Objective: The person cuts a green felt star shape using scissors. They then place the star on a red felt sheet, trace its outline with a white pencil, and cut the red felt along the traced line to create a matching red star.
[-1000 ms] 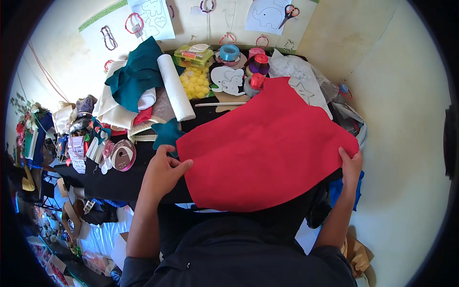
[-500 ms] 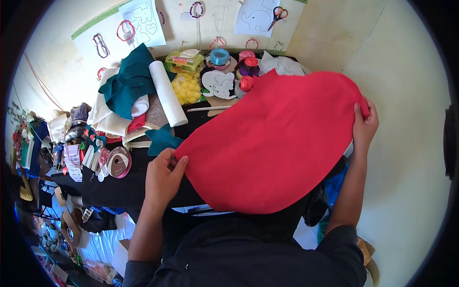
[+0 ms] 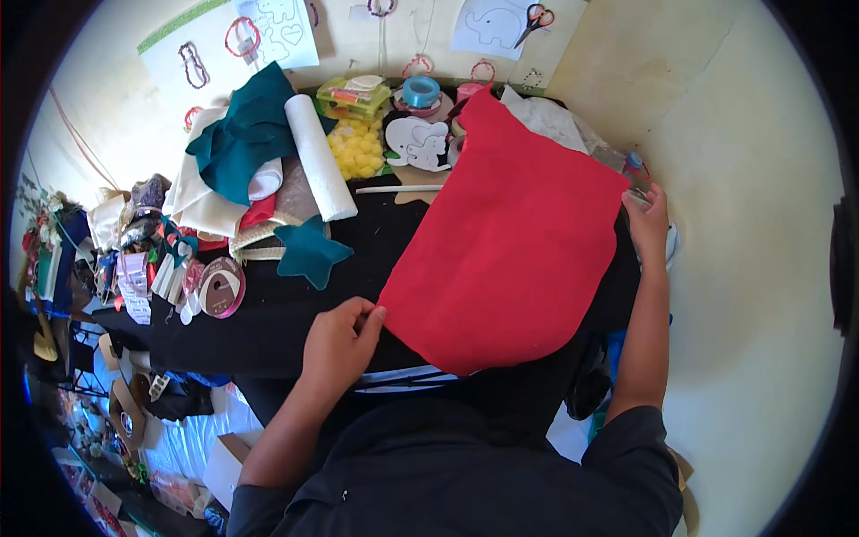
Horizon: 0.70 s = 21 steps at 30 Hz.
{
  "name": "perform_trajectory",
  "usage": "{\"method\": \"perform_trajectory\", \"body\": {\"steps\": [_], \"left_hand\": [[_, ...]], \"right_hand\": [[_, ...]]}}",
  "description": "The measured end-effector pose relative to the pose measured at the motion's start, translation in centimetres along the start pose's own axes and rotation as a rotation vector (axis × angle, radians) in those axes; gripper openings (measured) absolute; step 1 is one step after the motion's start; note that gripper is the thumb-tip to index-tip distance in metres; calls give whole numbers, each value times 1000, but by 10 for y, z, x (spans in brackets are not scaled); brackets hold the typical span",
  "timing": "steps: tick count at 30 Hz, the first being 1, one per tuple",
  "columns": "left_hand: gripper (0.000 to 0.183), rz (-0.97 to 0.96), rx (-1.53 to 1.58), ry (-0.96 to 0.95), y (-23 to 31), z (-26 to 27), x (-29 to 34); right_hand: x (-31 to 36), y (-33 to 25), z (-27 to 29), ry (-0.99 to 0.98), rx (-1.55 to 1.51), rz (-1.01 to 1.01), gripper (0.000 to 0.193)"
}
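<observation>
Both grips on red felt sheet [image 3: 510,233]

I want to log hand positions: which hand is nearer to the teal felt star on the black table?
Left. The left hand pinches the red felt sheet just below the teal star. The right hand grips the sheet's far right corner, much farther away.

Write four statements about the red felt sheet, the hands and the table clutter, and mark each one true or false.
1. Both hands hold the red felt sheet. True: the left hand pinches its near left edge, the right hand its far right corner.
2. The teal felt star lies under the red sheet. False: it lies apart, left of it.
3. The white roll stands upright. False: it lies flat.
4. Scissors hang on the wall. True.
</observation>
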<state>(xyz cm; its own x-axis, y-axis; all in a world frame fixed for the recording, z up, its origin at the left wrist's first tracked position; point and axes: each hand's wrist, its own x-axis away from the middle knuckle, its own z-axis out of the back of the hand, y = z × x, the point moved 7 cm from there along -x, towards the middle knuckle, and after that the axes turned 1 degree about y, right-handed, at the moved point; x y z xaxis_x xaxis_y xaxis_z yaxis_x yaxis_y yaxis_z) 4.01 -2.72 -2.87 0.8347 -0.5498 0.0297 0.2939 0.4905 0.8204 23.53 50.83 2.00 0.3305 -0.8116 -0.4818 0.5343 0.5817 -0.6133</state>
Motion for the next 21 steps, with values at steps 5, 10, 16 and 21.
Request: {"method": "perform_trajectory", "body": {"steps": [5,10,16,21], "left_hand": [[17,-99,73,360,-22,51,-7],[35,-62,-216,522,-56,93,-26],[48,42,-266,442,-62,96,-54],[40,-75,-313,478,-70,93,-64]], "right_hand": [[62,-17,3,-22,6,74,62],[95,-16,7,9,23,94,52],[107,-46,14,47,-44,117,45],[115,-84,15,64,-118,254,41]]}}
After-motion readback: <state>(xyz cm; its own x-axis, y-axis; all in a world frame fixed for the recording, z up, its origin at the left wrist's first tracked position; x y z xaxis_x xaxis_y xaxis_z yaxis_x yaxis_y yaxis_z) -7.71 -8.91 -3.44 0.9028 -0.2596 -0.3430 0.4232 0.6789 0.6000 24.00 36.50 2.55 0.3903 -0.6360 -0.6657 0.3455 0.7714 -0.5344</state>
